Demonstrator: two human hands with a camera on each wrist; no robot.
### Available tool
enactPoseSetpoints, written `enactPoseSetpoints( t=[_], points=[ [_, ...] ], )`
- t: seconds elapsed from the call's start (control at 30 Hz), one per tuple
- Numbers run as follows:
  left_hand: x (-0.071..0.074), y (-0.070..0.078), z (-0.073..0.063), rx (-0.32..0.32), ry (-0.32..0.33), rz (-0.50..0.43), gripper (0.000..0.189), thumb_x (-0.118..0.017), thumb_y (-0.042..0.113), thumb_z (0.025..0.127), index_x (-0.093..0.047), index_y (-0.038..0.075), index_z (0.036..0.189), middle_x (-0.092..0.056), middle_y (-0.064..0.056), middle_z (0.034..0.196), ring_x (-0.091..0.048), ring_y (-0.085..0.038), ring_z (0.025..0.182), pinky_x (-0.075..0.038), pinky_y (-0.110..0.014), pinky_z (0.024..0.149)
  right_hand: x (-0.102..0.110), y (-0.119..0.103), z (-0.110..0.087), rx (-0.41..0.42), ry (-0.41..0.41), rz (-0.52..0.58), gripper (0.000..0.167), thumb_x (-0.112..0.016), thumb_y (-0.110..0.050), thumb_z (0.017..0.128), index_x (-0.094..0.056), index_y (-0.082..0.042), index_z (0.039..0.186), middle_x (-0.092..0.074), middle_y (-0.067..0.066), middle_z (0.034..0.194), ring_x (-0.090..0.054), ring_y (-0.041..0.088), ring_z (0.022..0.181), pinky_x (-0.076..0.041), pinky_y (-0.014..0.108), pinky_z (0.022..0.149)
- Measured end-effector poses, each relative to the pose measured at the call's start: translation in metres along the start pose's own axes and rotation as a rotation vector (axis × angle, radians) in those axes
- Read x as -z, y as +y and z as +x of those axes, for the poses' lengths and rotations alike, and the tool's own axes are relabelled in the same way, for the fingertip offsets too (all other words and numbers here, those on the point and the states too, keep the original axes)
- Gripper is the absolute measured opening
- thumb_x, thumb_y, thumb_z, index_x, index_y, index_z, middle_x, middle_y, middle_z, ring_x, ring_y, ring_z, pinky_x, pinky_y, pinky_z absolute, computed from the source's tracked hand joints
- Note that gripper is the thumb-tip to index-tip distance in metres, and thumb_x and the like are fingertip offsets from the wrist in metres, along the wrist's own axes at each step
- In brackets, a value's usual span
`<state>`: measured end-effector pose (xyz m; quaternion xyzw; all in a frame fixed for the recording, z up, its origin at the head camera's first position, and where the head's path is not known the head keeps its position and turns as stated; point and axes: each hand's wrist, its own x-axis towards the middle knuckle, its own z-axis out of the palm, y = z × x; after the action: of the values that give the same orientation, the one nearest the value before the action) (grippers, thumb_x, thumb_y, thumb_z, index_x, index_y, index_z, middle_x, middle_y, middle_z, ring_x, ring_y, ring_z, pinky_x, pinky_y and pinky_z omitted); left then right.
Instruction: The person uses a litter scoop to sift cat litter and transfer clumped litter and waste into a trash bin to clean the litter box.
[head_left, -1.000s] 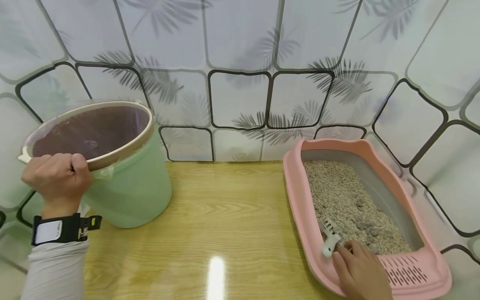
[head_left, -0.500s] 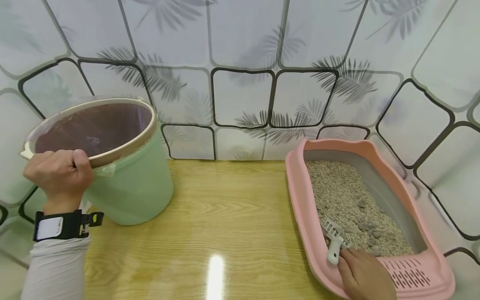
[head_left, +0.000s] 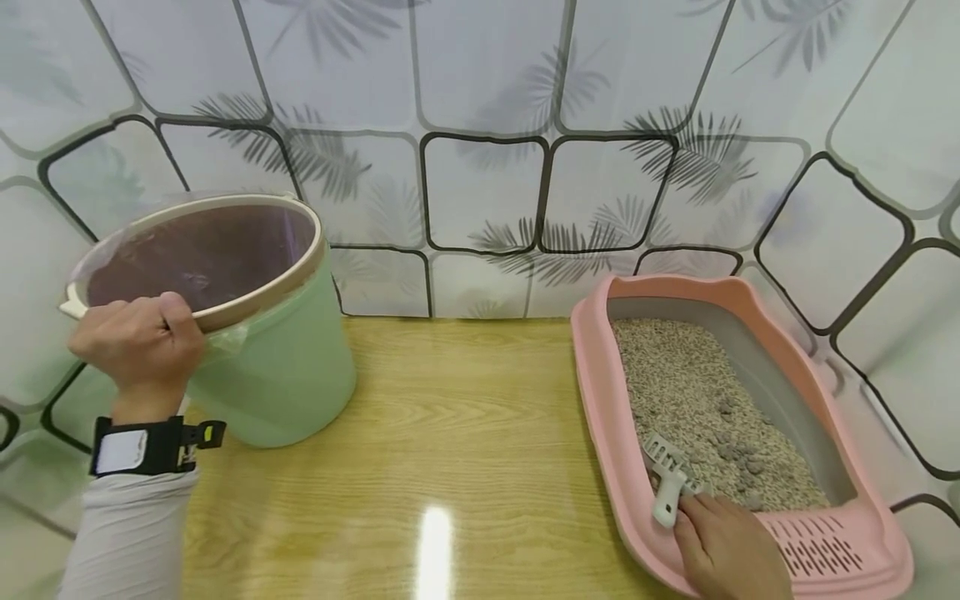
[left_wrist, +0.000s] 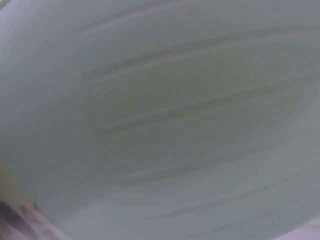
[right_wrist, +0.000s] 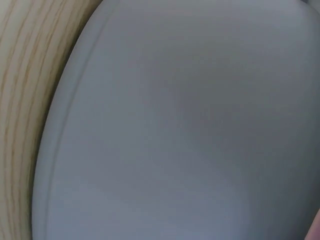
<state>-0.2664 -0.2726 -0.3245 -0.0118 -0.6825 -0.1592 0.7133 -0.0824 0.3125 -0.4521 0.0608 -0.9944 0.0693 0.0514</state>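
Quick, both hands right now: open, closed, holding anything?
Left hand: closed, holding the green trash bin at its rim.
Right hand: on the pink litter box, beside the litter scoop; fingertips hidden, so grip can't be told.

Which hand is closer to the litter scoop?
Right. The right hand is beside the litter scoop; the left hand is far to its left, gripping the green trash bin.

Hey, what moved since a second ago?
The left hand and green bucket shifted slightly right, toward the pink litter box. The scoop tipped a little, its handle lower in view. The left hand kept its grip; the pink litter box stayed put.
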Motion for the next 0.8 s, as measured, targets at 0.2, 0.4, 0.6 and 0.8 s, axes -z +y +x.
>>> enactPoseSetpoints(
  t=[0.2, 0.4, 0.6, 0.8],
  points=[
    [-0.008, 0.014, -0.007, 0.001, -0.003, -0.008, 0.044, -0.039, 0.019, 0.08, -0.026, 0.002, 0.041, -0.022, -0.016, 0.04, -0.025, -0.04, 0.04, -0.009, -0.047, 0.049, 0.001, 0.0, 0.0, -0.004, -0.021, 0.009, 0.032, -0.046, -0.026, 0.098, -0.069, -0.012, 0.116, -0.07, 0.003, 0.104, -0.066, 0.023, 0.091, -0.051, 0.048, 0.085],
    [-0.016, 0.039, -0.016, -0.031, -0.009, -0.048, 0.044, -0.04, 0.018, 0.08, -0.025, 0.004, 0.041, -0.022, -0.014, 0.039, -0.023, -0.037, 0.039, -0.009, -0.046, 0.047, 0.002, 0.003, 0.0, -0.02, -0.059, 0.019, 0.032, -0.044, -0.029, 0.099, -0.069, -0.014, 0.113, -0.07, 0.001, 0.103, -0.066, 0.023, 0.092, -0.051, 0.049, 0.085],
    [-0.024, 0.063, -0.019, -0.054, -0.016, -0.084, 0.044, -0.042, 0.018, 0.079, -0.025, 0.005, 0.041, -0.021, -0.012, 0.039, -0.022, -0.035, 0.038, -0.012, -0.047, 0.046, 0.001, 0.002, -0.001, -0.012, -0.028, 0.017, 0.028, -0.045, -0.028, 0.099, -0.069, -0.017, 0.108, -0.069, -0.001, 0.098, -0.065, 0.02, 0.089, -0.051, 0.048, 0.083],
    [-0.03, 0.084, -0.022, -0.082, -0.033, -0.127, 0.043, -0.042, 0.017, 0.08, -0.024, 0.006, 0.042, -0.018, -0.009, 0.041, -0.018, -0.03, 0.038, -0.01, -0.043, 0.046, 0.001, -0.001, 0.001, -0.002, 0.009, 0.01, 0.025, -0.045, -0.027, 0.099, -0.068, -0.019, 0.104, -0.066, -0.005, 0.092, -0.062, 0.016, 0.084, -0.05, 0.046, 0.081]
  ],
)
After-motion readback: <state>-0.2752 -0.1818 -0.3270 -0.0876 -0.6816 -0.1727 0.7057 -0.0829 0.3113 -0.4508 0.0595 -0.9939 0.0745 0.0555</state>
